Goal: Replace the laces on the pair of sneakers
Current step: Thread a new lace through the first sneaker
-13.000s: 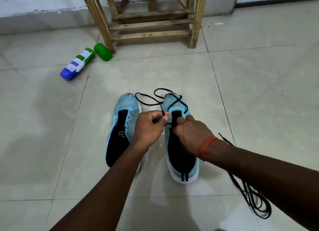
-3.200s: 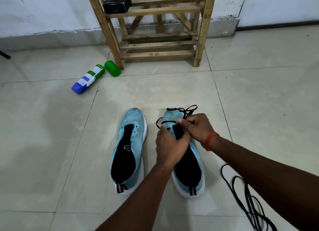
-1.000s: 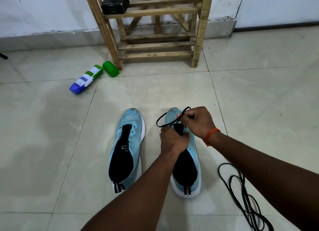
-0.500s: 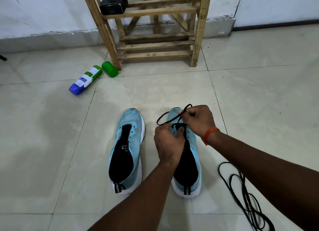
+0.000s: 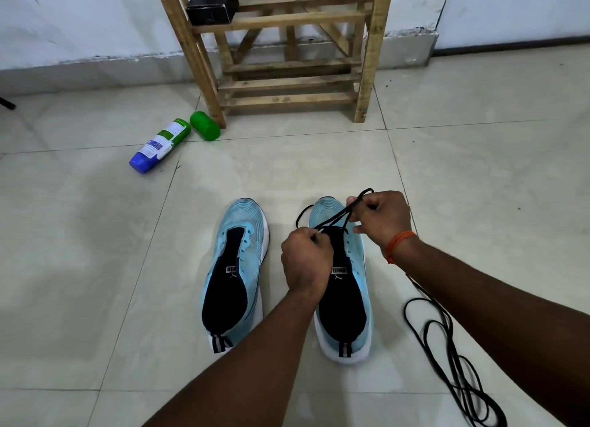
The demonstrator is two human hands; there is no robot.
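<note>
Two light-blue sneakers with black tongues stand side by side on the tiled floor, toes away from me. The left sneaker (image 5: 238, 263) has bare eyelets. Over the right sneaker (image 5: 351, 295) both my hands work a black lace (image 5: 332, 220). My left hand (image 5: 305, 260) pinches one end of the lace above the tongue. My right hand (image 5: 381, 219) grips the looped strands near the toe. A second black lace (image 5: 447, 346) lies loose on the floor to the right, partly under my right forearm.
A wooden rack (image 5: 287, 59) stands against the wall ahead, with a small black box (image 5: 212, 5) on a shelf. A blue-and-green bottle (image 5: 159, 145) and a green cap (image 5: 205, 125) lie on the floor at its left foot.
My left hand has slid a little left and back, pulling the lace end out of the shoe. My right hand has lifted the loops higher, so the strands run taut between the hands.
</note>
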